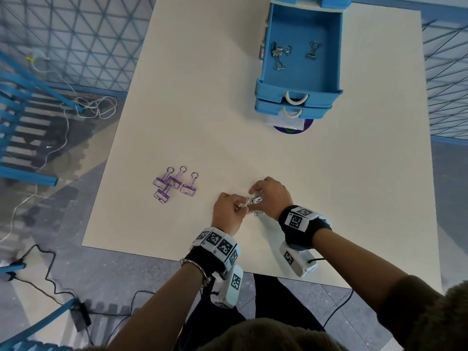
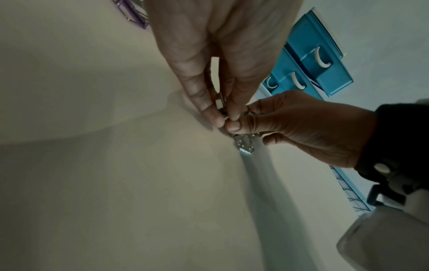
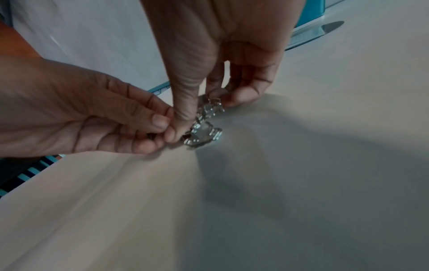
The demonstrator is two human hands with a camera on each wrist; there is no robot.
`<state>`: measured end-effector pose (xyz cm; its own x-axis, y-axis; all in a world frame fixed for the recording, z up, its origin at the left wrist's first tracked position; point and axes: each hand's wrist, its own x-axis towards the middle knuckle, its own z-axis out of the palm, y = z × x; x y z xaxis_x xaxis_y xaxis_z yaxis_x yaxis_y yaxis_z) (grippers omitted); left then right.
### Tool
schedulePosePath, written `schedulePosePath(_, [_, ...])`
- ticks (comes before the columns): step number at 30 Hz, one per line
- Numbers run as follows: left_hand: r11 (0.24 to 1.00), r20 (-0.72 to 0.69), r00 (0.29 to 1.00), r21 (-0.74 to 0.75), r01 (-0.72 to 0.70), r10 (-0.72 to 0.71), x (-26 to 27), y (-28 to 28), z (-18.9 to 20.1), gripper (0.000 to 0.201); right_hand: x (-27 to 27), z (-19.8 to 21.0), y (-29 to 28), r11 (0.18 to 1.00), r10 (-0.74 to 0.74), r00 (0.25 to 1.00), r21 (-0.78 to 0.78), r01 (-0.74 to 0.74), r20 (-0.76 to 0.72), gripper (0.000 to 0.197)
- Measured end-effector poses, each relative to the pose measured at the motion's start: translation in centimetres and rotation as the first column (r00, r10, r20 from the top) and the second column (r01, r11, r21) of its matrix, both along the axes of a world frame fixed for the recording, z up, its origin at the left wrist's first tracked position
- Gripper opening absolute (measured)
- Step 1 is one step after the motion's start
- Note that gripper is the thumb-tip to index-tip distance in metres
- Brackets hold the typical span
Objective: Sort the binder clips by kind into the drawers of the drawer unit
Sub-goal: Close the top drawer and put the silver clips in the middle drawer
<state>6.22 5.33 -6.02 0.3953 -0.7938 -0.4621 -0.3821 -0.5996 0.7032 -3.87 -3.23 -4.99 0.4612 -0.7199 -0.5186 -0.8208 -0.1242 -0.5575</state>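
Near the table's front middle, my left hand point(image 1: 238, 208) and right hand point(image 1: 256, 195) both pinch a tangle of silver binder clips point(image 1: 250, 200), fingertips almost touching. The right wrist view shows two silver clips point(image 3: 204, 133) hooked together just above the tabletop; how many are in the tangle I cannot tell. Several purple wire clips point(image 1: 174, 184) lie in a cluster to the left. The blue drawer unit point(image 1: 298, 97) stands at the far right, its top drawer pulled out with three silver clips point(image 1: 279, 50) inside. A lower drawer front point(image 1: 291, 112) sticks out slightly.
A round purple disc point(image 1: 307, 124) lies under the front of the drawer unit. The table's front edge point(image 1: 177, 259) runs just behind my wrists. Cables and blue railings are on the floor to the left.
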Motion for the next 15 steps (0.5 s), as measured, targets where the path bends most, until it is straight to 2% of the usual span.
schedulePosePath(7, [0.997,-0.074,0.995,-0.037,-0.062,0.060,-0.5,-0.2,0.2,0.015,-0.9,-0.3,-0.7,0.996,-0.040,0.996,0.087,0.033,0.080,0.018])
schedulePosePath(11, [0.995,-0.146,0.987,-0.066,-0.078,0.068,-0.9,-1.0,0.7,0.009,-2.0,0.6,-1.4,0.976,-0.160,0.974,0.174,0.132,0.161,0.025])
schedulePosePath(13, [0.991,-0.196,0.978,-0.096,-0.092,0.072,-0.9,-1.8,1.9,0.008,-2.6,1.9,-2.2,0.967,-0.216,0.955,0.181,0.181,0.201,0.035])
schedulePosePath(15, [0.985,-0.238,0.970,-0.153,-0.080,0.042,-1.0,-3.2,3.9,0.010,-3.3,4.2,-3.5,0.967,-0.235,0.941,0.155,0.202,0.244,0.037])
